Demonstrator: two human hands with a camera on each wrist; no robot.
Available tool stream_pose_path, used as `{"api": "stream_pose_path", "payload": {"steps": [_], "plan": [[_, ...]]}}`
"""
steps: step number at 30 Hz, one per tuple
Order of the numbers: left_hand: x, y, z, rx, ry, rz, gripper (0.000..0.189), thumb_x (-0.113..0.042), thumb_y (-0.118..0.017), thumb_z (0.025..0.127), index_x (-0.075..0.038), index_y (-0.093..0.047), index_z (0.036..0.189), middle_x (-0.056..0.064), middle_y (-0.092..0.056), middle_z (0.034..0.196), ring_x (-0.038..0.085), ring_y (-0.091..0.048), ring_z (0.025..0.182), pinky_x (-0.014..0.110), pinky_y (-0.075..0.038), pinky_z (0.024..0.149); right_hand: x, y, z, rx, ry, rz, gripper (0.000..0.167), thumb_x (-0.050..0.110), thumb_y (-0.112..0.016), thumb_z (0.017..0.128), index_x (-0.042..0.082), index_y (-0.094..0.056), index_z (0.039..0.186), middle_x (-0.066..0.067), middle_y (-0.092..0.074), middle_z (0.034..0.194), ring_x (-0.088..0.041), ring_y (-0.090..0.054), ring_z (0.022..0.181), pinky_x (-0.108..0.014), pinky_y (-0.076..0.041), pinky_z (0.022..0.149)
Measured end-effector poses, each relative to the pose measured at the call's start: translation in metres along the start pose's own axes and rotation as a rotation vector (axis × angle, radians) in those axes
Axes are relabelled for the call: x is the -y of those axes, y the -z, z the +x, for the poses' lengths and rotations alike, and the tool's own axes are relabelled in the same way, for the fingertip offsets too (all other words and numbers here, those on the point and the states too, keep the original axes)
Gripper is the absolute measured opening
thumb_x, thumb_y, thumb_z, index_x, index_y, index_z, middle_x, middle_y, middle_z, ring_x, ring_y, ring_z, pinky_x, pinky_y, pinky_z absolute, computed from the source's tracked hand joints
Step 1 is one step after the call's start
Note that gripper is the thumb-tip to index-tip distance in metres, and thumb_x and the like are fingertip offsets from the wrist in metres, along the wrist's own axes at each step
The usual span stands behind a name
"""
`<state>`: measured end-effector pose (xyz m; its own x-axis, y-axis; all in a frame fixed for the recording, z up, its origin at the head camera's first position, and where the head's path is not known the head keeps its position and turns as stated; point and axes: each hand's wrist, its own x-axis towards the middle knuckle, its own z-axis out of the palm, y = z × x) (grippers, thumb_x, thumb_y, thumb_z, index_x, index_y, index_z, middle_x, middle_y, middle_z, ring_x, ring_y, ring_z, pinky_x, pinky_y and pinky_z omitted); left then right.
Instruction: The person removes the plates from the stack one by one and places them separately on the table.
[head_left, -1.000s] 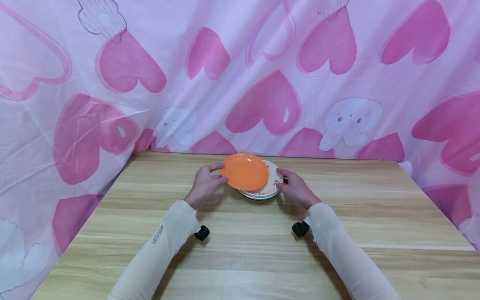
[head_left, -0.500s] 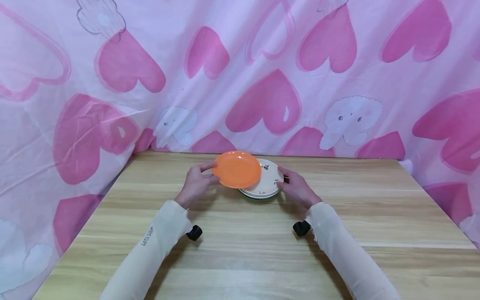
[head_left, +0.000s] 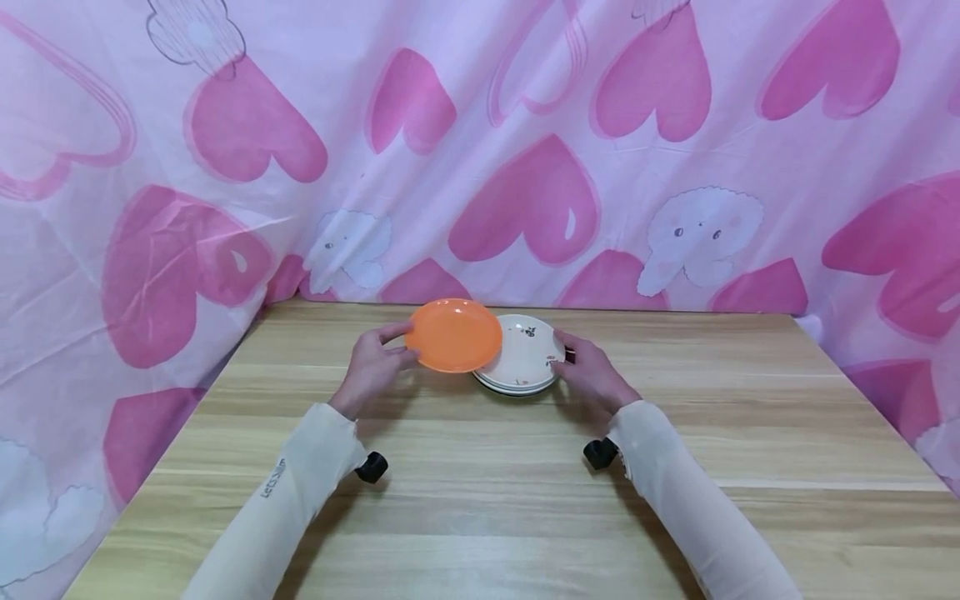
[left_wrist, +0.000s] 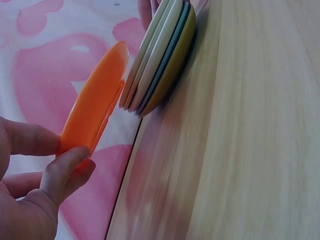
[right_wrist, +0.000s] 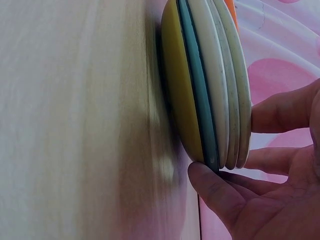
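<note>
My left hand [head_left: 372, 364] pinches the left rim of an orange plate [head_left: 454, 335], fingers and thumb on opposite faces. The plate is held in the air, overlapping the left part of a stack of plates [head_left: 525, 348] in the head view. In the left wrist view, a gap separates most of the orange plate [left_wrist: 95, 100] from the stack. The stack has pale, patterned plates on top, a teal plate [right_wrist: 200, 95] under them and a yellow plate [right_wrist: 181, 85] at the bottom. My right hand [head_left: 594, 372] holds the stack's right edge, thumb low against the yellow plate, fingers at the upper rims.
The stack stands on a wooden table [head_left: 480, 500], near its back edge. Behind and on the left hangs a pink curtain [head_left: 420, 192] with hearts. A black wrist camera [head_left: 372, 467] sits under the left cuff, another black camera [head_left: 600, 454] under the right.
My left hand has drawn the orange plate leftward, uncovering more of the pale top plate. My right hand has stayed at the stack's right edge.
</note>
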<state>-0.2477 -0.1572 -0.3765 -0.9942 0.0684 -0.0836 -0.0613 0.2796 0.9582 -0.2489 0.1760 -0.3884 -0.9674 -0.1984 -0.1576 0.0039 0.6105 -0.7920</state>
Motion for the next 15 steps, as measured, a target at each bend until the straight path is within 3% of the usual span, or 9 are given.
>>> {"api": "stream_pose_path", "payload": {"steps": [7, 11, 15], "plan": [[0.006, 0.015, -0.006, -0.021, 0.040, -0.003, 0.058, -0.006, -0.062, 0.094, -0.003, -0.045, 0.149, 0.017, -0.049, 0.153, 0.027, -0.064, 0.123, 0.032, -0.054, 0.100, -0.001, 0.000, -0.002, -0.002, 0.019, -0.002, 0.069, 0.009, -0.050, 0.098, -0.003, -0.018, 0.158, -0.023, -0.023, 0.165, -0.036, -0.025, 0.153, -0.049, -0.026, 0.124], [0.008, 0.024, -0.009, -0.034, 0.059, 0.026, 0.058, -0.009, -0.062, 0.094, -0.005, -0.046, 0.149, 0.014, -0.046, 0.155, 0.018, -0.066, 0.116, 0.025, -0.055, 0.096, -0.001, 0.000, -0.001, -0.001, 0.018, 0.004, 0.068, 0.008, -0.049, 0.098, -0.004, -0.017, 0.158, -0.024, -0.022, 0.165, -0.037, -0.024, 0.153, -0.049, -0.025, 0.124], [0.010, 0.032, -0.011, -0.053, 0.068, 0.045, 0.059, -0.008, -0.062, 0.093, -0.005, -0.046, 0.150, 0.013, -0.044, 0.157, 0.017, -0.061, 0.117, 0.018, -0.054, 0.091, 0.000, -0.001, -0.001, -0.004, 0.023, -0.010, 0.068, 0.008, -0.049, 0.098, -0.004, -0.018, 0.157, -0.024, -0.022, 0.165, -0.037, -0.025, 0.153, -0.050, -0.026, 0.124]]}}
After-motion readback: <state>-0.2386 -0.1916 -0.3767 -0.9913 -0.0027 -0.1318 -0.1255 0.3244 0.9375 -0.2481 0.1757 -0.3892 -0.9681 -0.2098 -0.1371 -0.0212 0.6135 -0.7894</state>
